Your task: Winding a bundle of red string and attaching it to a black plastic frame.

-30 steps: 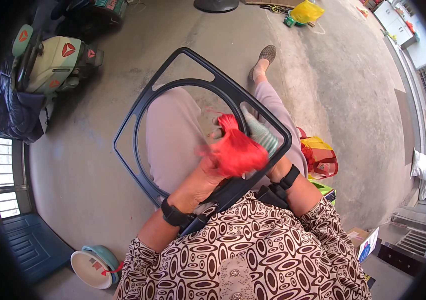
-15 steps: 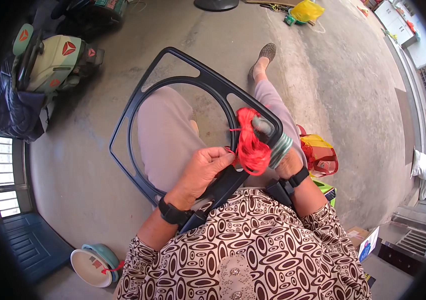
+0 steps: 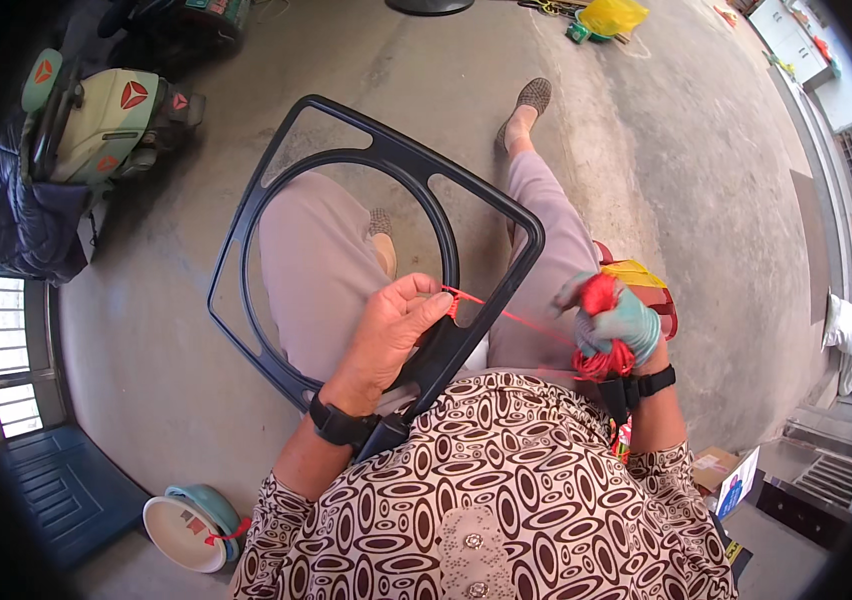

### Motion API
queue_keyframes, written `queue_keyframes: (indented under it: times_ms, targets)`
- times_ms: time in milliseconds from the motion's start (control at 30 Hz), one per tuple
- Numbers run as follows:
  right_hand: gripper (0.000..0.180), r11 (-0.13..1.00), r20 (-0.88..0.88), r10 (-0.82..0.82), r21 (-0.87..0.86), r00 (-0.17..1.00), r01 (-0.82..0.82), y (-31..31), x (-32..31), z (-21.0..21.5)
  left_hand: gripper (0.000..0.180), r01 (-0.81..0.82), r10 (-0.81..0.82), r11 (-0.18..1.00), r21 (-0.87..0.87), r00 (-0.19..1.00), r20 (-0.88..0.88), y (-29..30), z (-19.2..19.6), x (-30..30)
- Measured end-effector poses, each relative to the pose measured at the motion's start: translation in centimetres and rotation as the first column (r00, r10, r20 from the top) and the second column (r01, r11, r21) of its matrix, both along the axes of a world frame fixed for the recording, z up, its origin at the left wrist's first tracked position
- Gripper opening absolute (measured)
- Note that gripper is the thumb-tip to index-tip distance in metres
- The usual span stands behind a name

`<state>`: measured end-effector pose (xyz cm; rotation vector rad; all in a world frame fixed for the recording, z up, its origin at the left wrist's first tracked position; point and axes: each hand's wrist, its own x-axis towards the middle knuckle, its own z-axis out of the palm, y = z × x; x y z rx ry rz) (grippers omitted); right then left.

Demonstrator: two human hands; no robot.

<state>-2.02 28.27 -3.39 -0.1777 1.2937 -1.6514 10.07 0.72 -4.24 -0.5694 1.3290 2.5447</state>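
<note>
A black square frame [image 3: 387, 150] with a large round opening lies tilted across my lap. My bare left hand [image 3: 393, 333] pinches red cord wrapped round the ring's near right part; the red wrapping [image 3: 454, 303] shows just past its fingertips. My right hand [image 3: 626, 325], in a grey-green glove, is closed around a bundle of red cord [image 3: 601, 298], out to the right of the frame. A thin red strand [image 3: 521, 319] runs between the wrapping and the bundle. The gloved fingers are blurred by motion.
A scooter [image 3: 106, 120] stands at the far left. Two nested basins [image 3: 181, 530] sit at lower left. Beside my right leg is a red and yellow bag [image 3: 652, 290]; a cardboard box [image 3: 716, 465] is at lower right. A yellow bag [image 3: 611, 18] lies on the far floor.
My right hand has moved right and a little down with the cord bundle, drawing the strand out from the frame. The frame has shifted slightly left; my left hand still pinches at the ring.
</note>
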Motion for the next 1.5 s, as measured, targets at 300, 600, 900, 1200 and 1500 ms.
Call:
queue_keyframes:
  times_ms: [300,600,900,1200,1500]
  targets:
    - [0.016,0.94,-0.316,0.045,0.336,0.948,0.067,-6.5,1.2,0.9,0.008,0.017,-0.016,1.0,0.014,0.999,-0.048,0.2,-0.4,0.0]
    - [0.021,0.996,-0.309,-0.084,-0.011,0.947,0.085,-8.4,0.1,-3.2,0.022,-0.077,0.078,0.996,-0.039,0.996,0.044,0.0,-0.3,0.2]
    - [0.024,0.985,-0.162,-0.145,0.074,0.976,0.159,-6.9,0.2,-2.6,0.012,0.007,-0.008,0.999,-0.033,0.999,-0.042,-0.3,-1.2,0.3]
    - [0.022,0.936,-0.407,0.092,0.347,0.909,0.061,-2.6,0.3,-2.8,0.013,0.014,-0.014,0.999,0.045,1.0,-0.014,-0.4,-0.6,-0.1]
    - [0.037,0.794,-0.615,-0.198,0.356,0.763,0.493,-4.1,-1.9,-4.5,0.019,0.127,-0.128,0.992,0.026,0.992,0.023,0.2,-0.2,-0.3]
